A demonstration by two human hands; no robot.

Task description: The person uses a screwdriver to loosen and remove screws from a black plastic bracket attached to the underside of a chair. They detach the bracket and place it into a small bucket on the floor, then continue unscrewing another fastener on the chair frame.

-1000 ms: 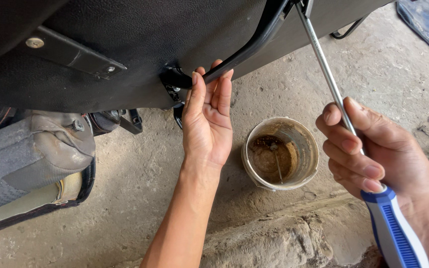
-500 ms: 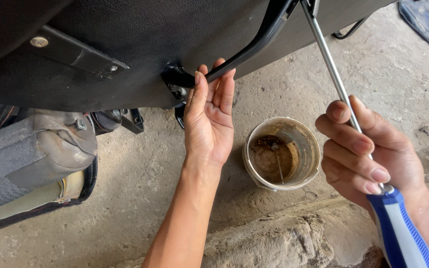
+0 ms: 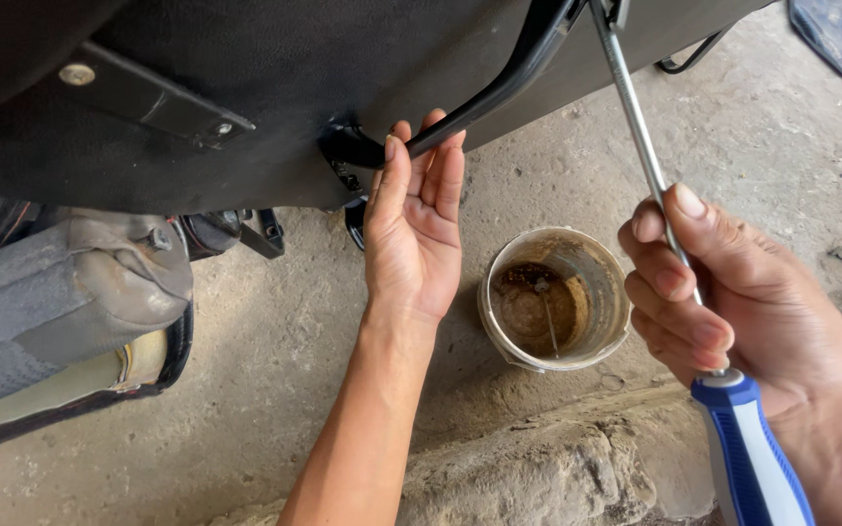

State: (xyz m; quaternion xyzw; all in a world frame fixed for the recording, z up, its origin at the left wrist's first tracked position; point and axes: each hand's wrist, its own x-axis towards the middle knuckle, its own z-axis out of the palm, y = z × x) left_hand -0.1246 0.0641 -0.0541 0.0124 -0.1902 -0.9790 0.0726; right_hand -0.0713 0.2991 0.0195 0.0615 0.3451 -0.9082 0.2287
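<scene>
— What has each hand got?

— The right hand [image 3: 723, 292] is wrapped tight round a long screwdriver [image 3: 650, 175], fingers clamped on the bare steel shaft just above the blue-and-white handle [image 3: 752, 453]. The left hand [image 3: 416, 229] is flat and open, palm toward us, fingertips pressed against a black bent rod [image 3: 499, 93] — it grips nothing, it only steadies.

— And where does the screwdriver point?

— Up and a little to the left. Its long axis runs from the handle at the bottom right corner of the view to the tip at the top edge, where it meets a small bracket [image 3: 611, 12] on the black seat underside [image 3: 246, 88]. The tip's seating is too small to make out.

— So the work lies above the grip?

— Yes, well above the right hand, along the shaft. The left hand is nearer the rod's lower end, where it joins the black panel; the right is nearer the bracket.

— Anything else about?

— A grimy round tub [image 3: 555, 297] sits on the concrete floor [image 3: 762, 127] between the two wrists, a thin nail or pin lying inside. A grey cushion [image 3: 60, 292] shows at the left edge.
</scene>
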